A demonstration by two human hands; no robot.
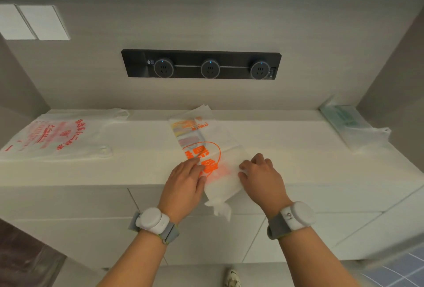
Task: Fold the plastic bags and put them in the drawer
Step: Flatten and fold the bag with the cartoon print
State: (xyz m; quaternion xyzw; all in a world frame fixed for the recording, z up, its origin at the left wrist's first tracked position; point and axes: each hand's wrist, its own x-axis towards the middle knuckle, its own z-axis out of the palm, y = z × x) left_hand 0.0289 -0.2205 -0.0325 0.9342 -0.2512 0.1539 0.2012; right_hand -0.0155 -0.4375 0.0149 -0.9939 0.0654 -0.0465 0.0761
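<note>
One bag (226,172) overhangs counter (298,160) edge; left hand (185,183) flattens it; right hand (261,176) pinches it.

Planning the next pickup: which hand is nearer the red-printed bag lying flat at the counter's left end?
Left. The left hand presses the orange-printed bag, to the right of the red-printed bag; the right hand is farther right, gripping that same bag's other side.

The left bag (59,135) carries red Chinese print, the middle bag (199,140) orange characters, neither clearly legible.
</note>
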